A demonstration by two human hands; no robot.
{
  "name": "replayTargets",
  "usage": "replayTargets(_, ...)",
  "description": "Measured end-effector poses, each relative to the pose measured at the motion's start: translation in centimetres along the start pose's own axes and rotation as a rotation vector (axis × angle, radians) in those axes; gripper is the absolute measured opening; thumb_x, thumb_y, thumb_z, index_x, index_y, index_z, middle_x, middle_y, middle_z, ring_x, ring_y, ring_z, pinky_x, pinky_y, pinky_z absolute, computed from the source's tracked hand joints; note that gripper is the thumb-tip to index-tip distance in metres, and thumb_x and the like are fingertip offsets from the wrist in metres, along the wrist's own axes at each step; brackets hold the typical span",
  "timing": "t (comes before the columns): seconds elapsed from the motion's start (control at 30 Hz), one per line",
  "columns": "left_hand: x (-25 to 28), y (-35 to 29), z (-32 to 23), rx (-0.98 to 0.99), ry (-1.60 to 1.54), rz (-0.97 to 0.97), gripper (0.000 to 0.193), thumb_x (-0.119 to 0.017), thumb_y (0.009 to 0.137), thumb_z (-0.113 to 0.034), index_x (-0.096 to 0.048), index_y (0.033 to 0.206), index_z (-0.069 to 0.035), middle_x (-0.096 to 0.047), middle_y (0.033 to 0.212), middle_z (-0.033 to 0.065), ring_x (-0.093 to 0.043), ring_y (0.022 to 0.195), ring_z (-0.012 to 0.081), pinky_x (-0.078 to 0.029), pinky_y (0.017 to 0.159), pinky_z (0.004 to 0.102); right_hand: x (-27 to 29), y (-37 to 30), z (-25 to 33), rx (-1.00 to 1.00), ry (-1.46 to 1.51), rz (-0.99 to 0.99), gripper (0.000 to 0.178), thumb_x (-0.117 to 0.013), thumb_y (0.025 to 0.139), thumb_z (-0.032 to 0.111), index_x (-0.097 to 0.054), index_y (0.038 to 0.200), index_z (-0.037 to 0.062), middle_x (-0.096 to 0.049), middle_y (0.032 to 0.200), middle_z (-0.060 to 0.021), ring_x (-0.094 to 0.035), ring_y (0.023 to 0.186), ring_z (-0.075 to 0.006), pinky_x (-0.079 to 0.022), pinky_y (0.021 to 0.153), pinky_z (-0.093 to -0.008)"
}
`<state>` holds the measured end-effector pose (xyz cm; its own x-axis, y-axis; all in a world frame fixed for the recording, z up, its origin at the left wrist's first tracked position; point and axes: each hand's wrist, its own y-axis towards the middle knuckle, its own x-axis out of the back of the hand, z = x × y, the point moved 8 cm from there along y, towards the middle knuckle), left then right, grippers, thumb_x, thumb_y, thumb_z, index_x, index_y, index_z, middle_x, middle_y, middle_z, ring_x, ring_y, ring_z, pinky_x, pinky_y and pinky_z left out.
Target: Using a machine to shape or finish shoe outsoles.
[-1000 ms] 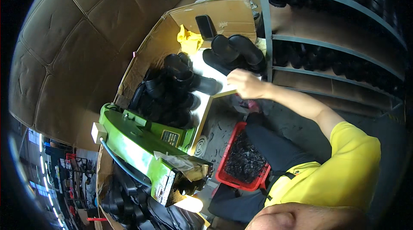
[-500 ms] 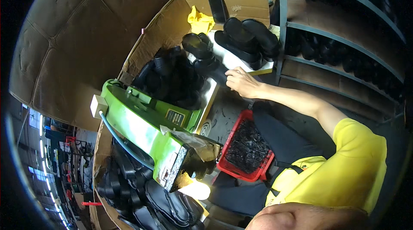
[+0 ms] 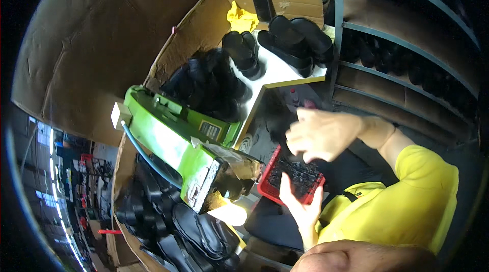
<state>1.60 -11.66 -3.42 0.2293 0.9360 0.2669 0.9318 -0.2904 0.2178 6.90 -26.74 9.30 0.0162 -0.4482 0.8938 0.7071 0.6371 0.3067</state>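
Note:
My right hand [image 3: 323, 134], smeared by motion, is bent over the red basket [image 3: 320, 195]. Its fingers are curled around a dark blurred piece that looks like a black shoe sole [image 3: 281, 124]. Lower down, my left hand [image 3: 301, 205] holds nothing; its thumb and fingers are spread at the basket's near side. Black scraps [image 3: 303, 176] fill the basket. Left of my hands stands a green machine [image 3: 163, 129], its lit lamp [image 3: 232, 213] glowing beneath the head.
Several black soles stand on the white tabletop [image 3: 277, 71], beside a yellow cloth [image 3: 241, 17]. More black soles [image 3: 201, 86] are heaped behind the machine, and another pile [image 3: 198, 236] lies below it. Cardboard [image 3: 198, 20] walls the table. A metal shelf rack [image 3: 397, 33] stands at right.
My right hand has drawn back from the table to over the basket, bringing the dark sole along. My left hand has come into view beside the basket.

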Motion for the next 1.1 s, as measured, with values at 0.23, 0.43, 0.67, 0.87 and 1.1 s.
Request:
replayTargets(0.23,0.2,2.9,4.3,0.44,-0.254,-0.052,0.043,-0.082,0.065,-0.005,-0.057,0.1,-0.002,-0.066,0.092,0.0095,-0.063,0.083,0.017,-0.051,0.076,0.0318,-9.6,-4.7,-4.3,-0.548,1.133,-0.243,0.053,-0.08,0.075,0.013,-0.054,0.12,0.0065,-0.056,0.117,-0.0054,-0.053,0.113,-0.0177,-0.04,0.097,-0.0347)
replayTargets(0.43,2.7,4.7,7.4,0.223,-0.128,-0.085,0.041,-0.074,0.073,-0.004,-0.058,0.11,0.002,-0.064,0.098,0.0041,-0.059,0.087,0.0127,-0.048,0.08,0.0265,-27.1,-10.0,-1.4,-0.74,1.627,0.044,0.057,-0.075,0.077,-0.004,-0.052,0.128,0.002,-0.061,0.12,-0.0098,-0.061,0.107,-0.0202,-0.049,0.094,-0.0358)
replayTargets(0.67,3.8,4.4,4.3,0.205,-0.321,-0.225,0.037,-0.073,0.077,-0.003,-0.061,0.111,0.003,-0.063,0.1,0.004,-0.057,0.09,0.0112,-0.044,0.085,0.0254,-31.6,-12.1,1.3,-0.847,1.985,-0.048,0.04,-0.069,0.08,-0.005,-0.058,0.118,-0.0029,-0.065,0.112,-0.0123,-0.062,0.102,-0.0208,-0.048,0.092,-0.0337)
replayTargets(0.87,4.1,2.7,4.2,0.216,-0.412,-0.322,0.043,-0.077,0.073,-0.002,-0.06,0.113,0.003,-0.064,0.101,0.0052,-0.059,0.093,0.0143,-0.046,0.087,0.0279,-31.7,-17.9,-3.5,-0.974,1.863,-0.553,0.043,-0.067,0.078,-0.008,-0.049,0.116,0.0041,-0.06,0.109,-0.0079,-0.062,0.094,-0.0182,-0.052,0.078,-0.0314)
replayTargets(1.1,6.0,2.5,4.3,0.161,-0.12,-0.403,0.048,-0.082,0.066,-0.003,-0.059,0.107,0.003,-0.066,0.097,0.0075,-0.062,0.088,0.0158,-0.05,0.082,0.0283,-20.3,-14.5,-10.2,-0.788,1.737,-0.954,0.046,-0.069,0.072,-0.008,-0.055,0.114,0.0078,-0.063,0.11,-0.0092,-0.061,0.102,-0.0213,-0.051,0.087,-0.0345)
